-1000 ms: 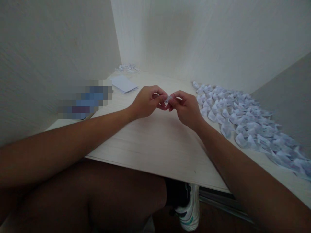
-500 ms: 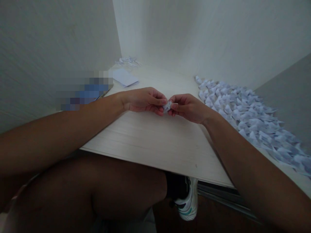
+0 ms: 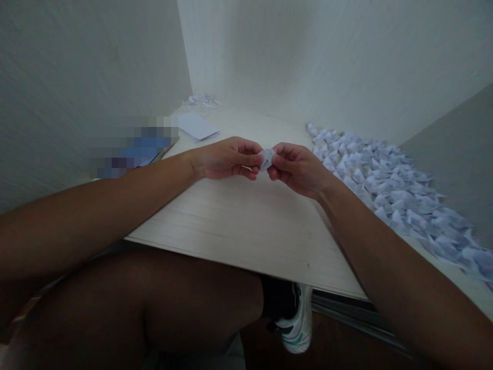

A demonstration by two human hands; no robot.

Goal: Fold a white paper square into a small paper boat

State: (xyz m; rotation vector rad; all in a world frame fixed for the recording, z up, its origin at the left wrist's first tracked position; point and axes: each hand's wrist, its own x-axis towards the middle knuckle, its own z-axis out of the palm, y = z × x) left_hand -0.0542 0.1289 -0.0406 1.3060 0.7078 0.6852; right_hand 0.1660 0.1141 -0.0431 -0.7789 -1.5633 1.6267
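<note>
Pixel-blurred patch (image 3: 133, 151) at far left on the pale counter (image 3: 239, 226), one stack of white paper sheets (image 3: 197, 126) just behind, small cluster of folded bits (image 3: 203, 100) in the far corner. Left hand (image 3: 223, 159) and right hand (image 3: 296, 167) meeting at mid-counter, each pinching one small folded paper piece (image 3: 266, 158) between thumb and fingertips, held just above the surface. Nothing between hands and camera. Heap of folded paper pieces (image 3: 385, 190) spread along the right, too many to count. One white shoe (image 3: 298, 326) below the edge. Compared with half a second ago, hands raised slightly, piece turned more upright.
</note>
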